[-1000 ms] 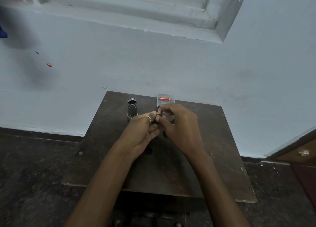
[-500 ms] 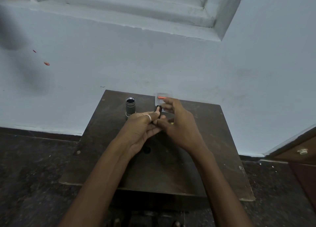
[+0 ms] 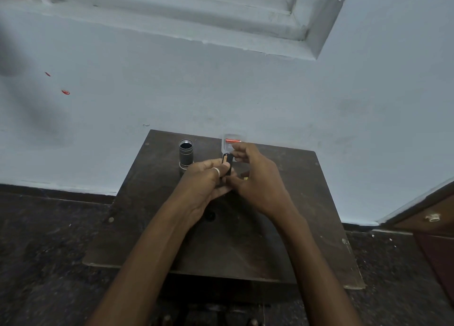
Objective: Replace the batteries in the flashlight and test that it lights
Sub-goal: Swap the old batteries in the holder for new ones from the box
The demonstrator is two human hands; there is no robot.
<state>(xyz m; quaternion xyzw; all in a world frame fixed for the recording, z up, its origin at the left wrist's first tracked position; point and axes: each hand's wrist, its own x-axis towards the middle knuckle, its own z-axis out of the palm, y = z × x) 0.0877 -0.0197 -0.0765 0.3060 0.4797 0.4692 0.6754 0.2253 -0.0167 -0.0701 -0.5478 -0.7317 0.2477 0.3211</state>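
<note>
The grey flashlight body (image 3: 186, 155) stands upright with its open end up at the back left of the small dark table (image 3: 282, 227). My left hand (image 3: 205, 180), with a ring on one finger, is closed on a small black battery holder (image 3: 228, 164) held upright. My right hand (image 3: 255, 178) is just right of it, fingers spread and raised over a clear plastic pack (image 3: 227, 146) that holds a red battery (image 3: 232, 141). I cannot tell whether the right fingers touch the pack.
A small yellowish bit (image 3: 245, 178) lies on the table under my right hand. A blue wall rises right behind the table, a dark floor (image 3: 49, 239) surrounds it, and a wooden piece with a knob (image 3: 432, 218) stands at the right.
My right hand has let go of the black holder and reached back toward the clear battery pack. My left hand keeps the holder, now more upright.
</note>
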